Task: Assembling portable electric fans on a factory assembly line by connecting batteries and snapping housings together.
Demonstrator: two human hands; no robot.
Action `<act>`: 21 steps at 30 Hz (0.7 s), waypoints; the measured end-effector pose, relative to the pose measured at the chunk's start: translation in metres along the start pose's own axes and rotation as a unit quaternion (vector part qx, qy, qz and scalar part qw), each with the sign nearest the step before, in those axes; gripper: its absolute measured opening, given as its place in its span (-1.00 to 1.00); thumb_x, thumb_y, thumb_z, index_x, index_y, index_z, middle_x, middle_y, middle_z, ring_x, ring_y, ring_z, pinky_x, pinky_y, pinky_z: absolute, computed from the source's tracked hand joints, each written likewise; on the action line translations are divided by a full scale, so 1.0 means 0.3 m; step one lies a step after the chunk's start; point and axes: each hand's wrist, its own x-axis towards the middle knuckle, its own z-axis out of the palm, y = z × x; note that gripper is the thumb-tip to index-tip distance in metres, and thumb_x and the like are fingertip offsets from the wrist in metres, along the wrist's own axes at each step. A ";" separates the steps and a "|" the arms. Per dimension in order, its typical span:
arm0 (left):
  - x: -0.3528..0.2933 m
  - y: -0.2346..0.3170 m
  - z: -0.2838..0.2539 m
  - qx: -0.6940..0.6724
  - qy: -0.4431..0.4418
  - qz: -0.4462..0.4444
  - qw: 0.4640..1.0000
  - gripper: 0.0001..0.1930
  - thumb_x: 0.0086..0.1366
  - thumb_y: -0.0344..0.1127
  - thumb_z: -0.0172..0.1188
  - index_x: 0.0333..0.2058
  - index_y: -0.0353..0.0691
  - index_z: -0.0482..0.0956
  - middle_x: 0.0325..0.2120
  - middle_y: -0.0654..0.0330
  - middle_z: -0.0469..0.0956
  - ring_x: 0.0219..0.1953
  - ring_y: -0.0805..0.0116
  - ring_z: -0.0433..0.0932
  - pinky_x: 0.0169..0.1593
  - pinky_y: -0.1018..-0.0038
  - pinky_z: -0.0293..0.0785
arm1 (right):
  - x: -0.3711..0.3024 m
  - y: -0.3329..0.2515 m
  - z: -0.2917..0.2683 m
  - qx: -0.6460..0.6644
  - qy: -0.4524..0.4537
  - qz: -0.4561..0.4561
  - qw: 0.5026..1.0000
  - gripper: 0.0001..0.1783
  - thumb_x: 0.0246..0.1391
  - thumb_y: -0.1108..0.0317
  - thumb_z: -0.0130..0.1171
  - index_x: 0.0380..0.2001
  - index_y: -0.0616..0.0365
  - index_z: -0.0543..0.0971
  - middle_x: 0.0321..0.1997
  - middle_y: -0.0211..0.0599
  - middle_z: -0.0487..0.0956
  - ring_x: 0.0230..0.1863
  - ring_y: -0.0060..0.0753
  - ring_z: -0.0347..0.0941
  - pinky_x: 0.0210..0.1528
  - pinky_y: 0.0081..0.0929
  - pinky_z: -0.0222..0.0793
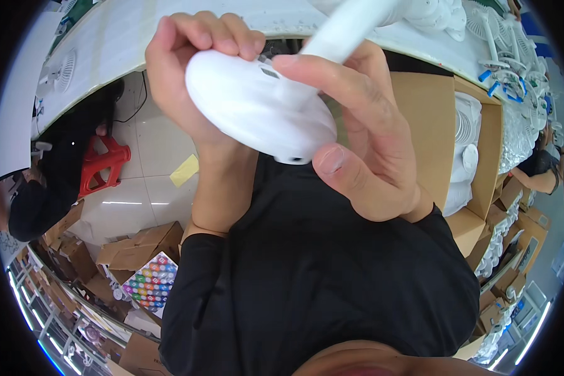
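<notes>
Close in front of me is a white desk fan, its smooth round base (pixel 244 103) tilted and its stem (pixel 341 31) slanting up to the right. A small dark slot shows on the base's top, and a small port sits in its near rim. My left hand (pixel 172 81) is closed round the base's left edge, fingers curled over the far side. My right hand (pixel 379 125) grips the base from the right, its thumb by the port and its index finger beside the stem. The fan's head is mostly out of sight past the top edge.
A white worktable (pixel 257 19) runs across the far side. An open cardboard box (pixel 413 135) with white parts stands at right, and more white fans (pixel 498 37) lie beyond it. At left are a red stool (pixel 103 164), a seated person in black (pixel 56 188) and several cartons (pixel 144 244).
</notes>
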 end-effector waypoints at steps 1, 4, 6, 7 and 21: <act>-0.001 -0.001 -0.001 -0.055 -0.011 -0.045 0.997 -0.63 0.44 -0.20 -0.30 -0.51 -0.16 0.37 -0.62 0.21 0.37 -0.52 0.37 0.34 -0.34 0.43 0.33 | 0.012 0.011 -0.003 0.016 -0.017 -0.031 0.999 -0.47 0.15 0.19 0.02 0.09 0.34 0.47 0.07 -0.08 0.25 0.02 -0.18 0.25 0.15 -0.38 0.16; -0.013 -0.002 0.001 -0.161 -0.032 -0.135 0.977 -0.64 0.44 -0.19 -0.27 -0.50 -0.15 0.39 -0.59 0.24 0.35 -0.45 0.42 0.34 -0.26 0.41 0.34 | 0.020 0.020 -0.004 0.051 -0.049 -0.094 0.993 -0.45 0.15 0.23 0.00 0.14 0.38 0.41 0.10 -0.03 0.28 0.08 -0.14 0.24 0.18 -0.37 0.14; -0.026 -0.017 0.017 -0.169 -0.010 -0.138 0.976 -0.65 0.43 -0.20 -0.26 -0.50 -0.14 0.39 -0.60 0.24 0.35 -0.45 0.42 0.34 -0.28 0.43 0.35 | 0.017 0.015 -0.001 0.051 -0.055 -0.094 0.993 -0.44 0.16 0.23 0.00 0.16 0.38 0.40 0.12 -0.02 0.28 0.10 -0.13 0.24 0.19 -0.36 0.13; -0.032 -0.023 0.024 -0.173 0.001 -0.139 0.975 -0.66 0.43 -0.20 -0.26 -0.50 -0.14 0.39 -0.60 0.24 0.35 -0.46 0.42 0.34 -0.29 0.43 0.35 | 0.016 0.013 0.000 0.050 -0.058 -0.094 0.993 -0.43 0.16 0.23 0.00 0.16 0.37 0.39 0.13 -0.01 0.28 0.11 -0.13 0.24 0.20 -0.36 0.13; -0.030 0.043 0.032 0.096 -0.017 0.081 0.992 -0.64 0.46 -0.19 -0.36 -0.46 -0.17 0.31 -0.66 0.16 0.40 -0.62 0.33 0.35 -0.44 0.47 0.32 | -0.008 -0.006 0.023 0.091 -0.082 -0.028 0.992 -0.33 0.18 0.23 0.01 0.30 0.34 0.22 0.30 0.03 0.24 0.27 -0.12 0.20 0.28 -0.33 0.08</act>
